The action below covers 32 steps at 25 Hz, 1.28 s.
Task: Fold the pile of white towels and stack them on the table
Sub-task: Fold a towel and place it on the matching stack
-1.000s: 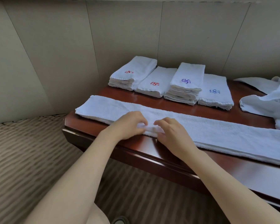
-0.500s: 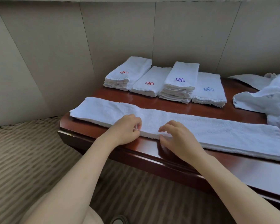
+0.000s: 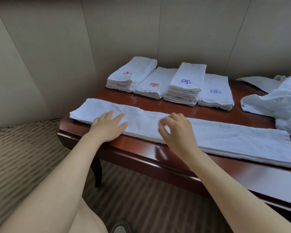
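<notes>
Wooden table (image 3: 158,105): long towel (image 3: 225,137), folded stacks (image 3: 185,84), unfolded pile (image 3: 279,105).

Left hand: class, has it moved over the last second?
Yes. The left hand has slid left along the long towel, away from the right hand, and now lies flat.

My forearms are bare to the bottom of the frame, with no sleeves, watch, rings or bracelets on my left hand (image 3: 107,126) or right hand (image 3: 176,132). At six o'clock, a dark shoe (image 3: 122,227) with a pale toe shows.
</notes>
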Each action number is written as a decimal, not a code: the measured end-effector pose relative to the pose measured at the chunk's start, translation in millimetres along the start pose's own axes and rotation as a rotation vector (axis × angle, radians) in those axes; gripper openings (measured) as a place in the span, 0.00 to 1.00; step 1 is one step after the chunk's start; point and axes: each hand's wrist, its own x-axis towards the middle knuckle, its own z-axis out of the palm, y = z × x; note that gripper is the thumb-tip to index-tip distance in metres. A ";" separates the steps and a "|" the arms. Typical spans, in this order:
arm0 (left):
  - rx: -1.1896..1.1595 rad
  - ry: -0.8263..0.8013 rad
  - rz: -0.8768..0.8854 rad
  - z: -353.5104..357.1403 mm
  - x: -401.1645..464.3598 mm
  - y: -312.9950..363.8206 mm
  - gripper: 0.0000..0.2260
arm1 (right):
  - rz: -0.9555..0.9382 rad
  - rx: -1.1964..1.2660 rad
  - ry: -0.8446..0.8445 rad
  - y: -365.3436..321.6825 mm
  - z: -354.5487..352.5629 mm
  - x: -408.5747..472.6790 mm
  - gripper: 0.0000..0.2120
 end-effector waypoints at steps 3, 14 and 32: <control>-0.014 -0.051 -0.109 5.5 5.3 -24.1 0.26 | 0.002 -0.039 -0.226 -18.6 26.8 33.6 0.15; -0.568 0.470 -0.655 -1.8 26.9 -79.3 0.24 | -0.016 -0.167 -0.800 -58.7 90.8 64.7 0.30; -1.028 0.393 0.326 -41.7 -0.6 60.9 0.19 | 0.988 1.304 -0.431 -17.7 -0.8 133.3 0.12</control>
